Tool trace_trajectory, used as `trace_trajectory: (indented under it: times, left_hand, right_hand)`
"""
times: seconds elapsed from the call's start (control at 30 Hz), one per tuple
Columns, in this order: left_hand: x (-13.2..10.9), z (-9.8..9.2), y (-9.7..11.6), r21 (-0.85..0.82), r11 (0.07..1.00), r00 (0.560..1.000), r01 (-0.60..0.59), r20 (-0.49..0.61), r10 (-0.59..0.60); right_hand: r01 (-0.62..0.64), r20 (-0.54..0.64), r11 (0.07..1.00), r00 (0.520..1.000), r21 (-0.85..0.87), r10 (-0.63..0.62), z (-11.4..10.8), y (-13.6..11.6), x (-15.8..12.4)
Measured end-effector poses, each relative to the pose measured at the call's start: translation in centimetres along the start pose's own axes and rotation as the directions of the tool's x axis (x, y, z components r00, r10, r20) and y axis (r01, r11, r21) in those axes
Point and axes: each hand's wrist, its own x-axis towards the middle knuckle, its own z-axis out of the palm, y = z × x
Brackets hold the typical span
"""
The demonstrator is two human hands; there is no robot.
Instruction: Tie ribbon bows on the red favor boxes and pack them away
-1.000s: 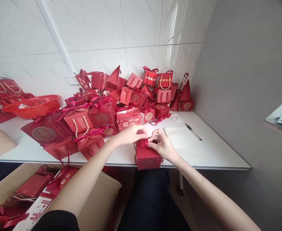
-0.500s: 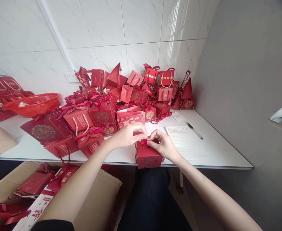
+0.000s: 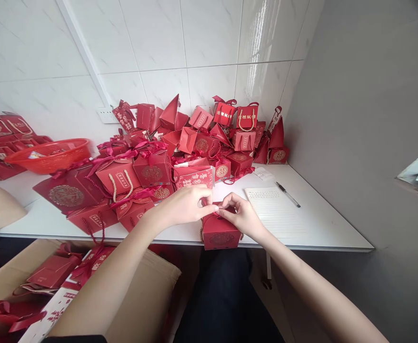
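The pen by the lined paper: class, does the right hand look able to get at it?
Probably yes: only the flat lined paper seems to lie between the right hand and the pen, though that hand is busy at the ribbon on the red box.

"How's the light?"
"Bright and soft on the tabletop (image 3: 326,216); its source is out of view."
"Glare?"
"A white vertical streak on the glossy tiled wall (image 3: 159,40), right of the middle."
"Shadows?"
"Faint up top. The grey partition (image 3: 355,128) looks duller, and below the table edge it's murky; the dark trousers (image 3: 223,300) lose most detail."
"Sharpness?"
"Fair. The pen (image 3: 288,194) reads cleanly, the notebook's (image 3: 276,214) writing is too small to read, and the red ribbon (image 3: 215,214) at the fingers (image 3: 211,209) is scarcely distinct."
"Edges?"
"Wide-angle stretch: forearms (image 3: 123,267) look elongated, and the top right corner blackens."
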Motion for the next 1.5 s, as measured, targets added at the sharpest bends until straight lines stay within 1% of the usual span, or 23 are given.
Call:
trace_trajectory:
  times: [0.07, 0.17, 0.33, 0.4, 0.5, 0.67, 0.77, 0.83, 0.97, 1.07, 1.17, 1.3, 1.4, 1.5]
  left_hand:
    - [-0.3, -0.3, 0.1, 0.039, 0.999, 1.0, -0.005, 0.014, 0.005]
    - [-0.6, -0.7, 0.2, 0.063, 0.998, 0.998, -0.022, 0.063, 0.018]
    - [-0.6, -0.6, 0.3, 0.101, 0.992, 0.988, -0.077, 0.145, 0.062]
    - [-0.4, -0.4, 0.2, 0.108, 0.991, 0.988, -0.077, 0.144, 0.061]
    - [0.2, 0.0, 0.0, 0.1, 0.993, 0.992, -0.067, 0.112, 0.056]
    - [1.6, 0.7, -0.6, -0.042, 0.998, 0.995, -0.052, 0.077, 0.056]
    - [2.6, 1.2, -1.4, -0.165, 0.986, 0.995, -0.004, 0.099, 0.021]
    - [3.1, 1.8, -2.1, -0.264, 0.964, 0.994, 0.012, 0.111, 0.018]
    - [3.8, 3.3, -3.5, -0.429, 0.903, 0.998, -0.002, 0.058, 0.03]
    - [3.9, 4.3, -4.1, -0.535, 0.845, 1.0, -0.004, 0.012, 0.013]
    - [3.7, 5.2, -4.7, -0.576, 0.817, 0.998, -0.006, -0.048, -0.027]
    - [2.9, 6.1, -5.2, -0.503, 0.864, 0.991, -0.021, -0.128, -0.051]
    - [1.9, 6.5, -5.2, -0.411, 0.909, 0.981, -0.061, -0.194, -0.023]
    - [0.8, 6.6, -4.8, -0.342, 0.934, 0.964, -0.108, -0.267, 0.014]
  right_hand:
    - [-0.006, 0.007, 1.0, 1.0, 0.012, 0.006, 0.0, 0.0, 0.0]
    - [-0.009, 0.014, 1.0, 1.0, 0.019, 0.009, 0.0, 0.0, 0.0]
    - [-0.011, 0.005, 1.0, 1.0, -0.003, 0.011, 0.1, -0.1, -0.1]
    - [-0.015, 0.011, 1.0, 1.0, -0.003, 0.015, 0.1, -0.1, 0.0]
    - [-0.006, 0.02, 1.0, 1.0, -0.001, 0.006, 0.0, 0.0, 0.0]
    - [-0.007, 0.011, 0.999, 1.0, -0.032, 0.008, 0.0, 0.1, 0.1]
    - [-0.026, 0.006, 0.999, 1.0, -0.033, 0.026, -0.1, 0.1, 0.0]
    - [-0.038, 0.004, 0.999, 0.999, -0.019, 0.038, -0.1, 0.2, 0.0]
    - [-0.048, -0.016, 0.999, 0.999, 0.014, 0.048, -0.2, 0.2, -0.1]
    - [-0.047, -0.024, 0.998, 0.999, 0.043, 0.048, -0.1, 0.1, -0.1]
    - [-0.05, -0.013, 0.994, 0.999, 0.097, 0.052, 0.0, 0.1, -0.1]
    - [-0.052, -0.017, 0.992, 0.998, 0.114, 0.054, 0.0, 0.2, -0.1]
    - [-0.038, -0.026, 0.994, 0.999, 0.099, 0.041, 0.1, 0.3, -0.1]
    - [-0.01, -0.03, 0.997, 0.999, 0.079, 0.012, 0.1, 0.4, -0.2]
